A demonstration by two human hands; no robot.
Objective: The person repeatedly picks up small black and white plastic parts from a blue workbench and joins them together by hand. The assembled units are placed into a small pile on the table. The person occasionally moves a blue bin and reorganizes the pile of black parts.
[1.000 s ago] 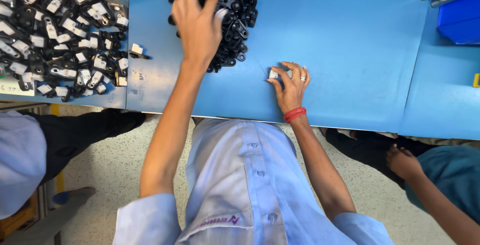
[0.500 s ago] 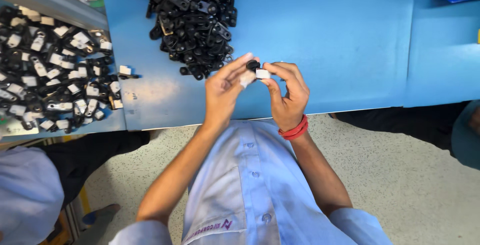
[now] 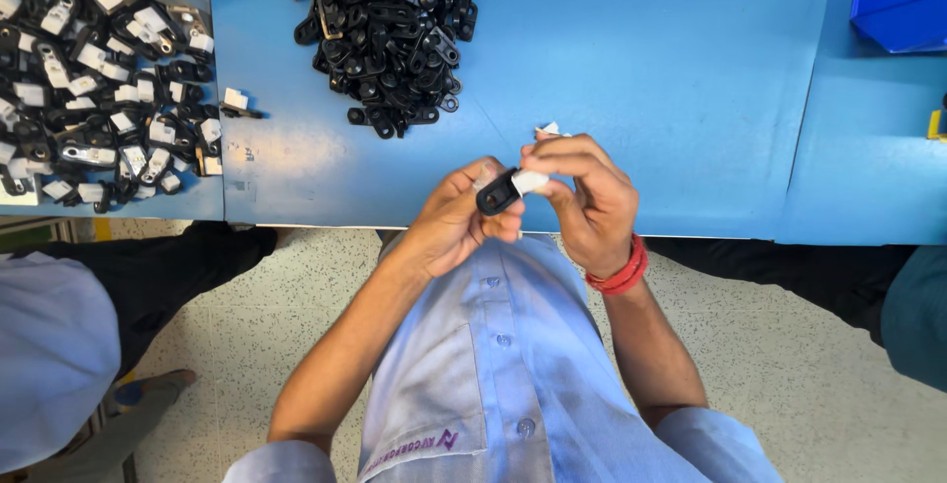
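Just above the table's near edge, the left hand (image 3: pixel 456 217) pinched a small black clip (image 3: pixel 496 194) between thumb and fingers. The right hand (image 3: pixel 584 197) gripped a white piece (image 3: pixel 530 181) pressed against the clip's end. Farther off on the blue table (image 3: pixel 641 69) lay a heap of black clips (image 3: pixel 390 34).

Light blue short-sleeved buttoned shirt (image 3: pixel 513 365) with chest pocket; red band (image 3: pixel 619 271) on right wrist.

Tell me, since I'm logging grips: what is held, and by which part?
A small black clip with a white piece: left hand pinches the black end, right hand the white end.
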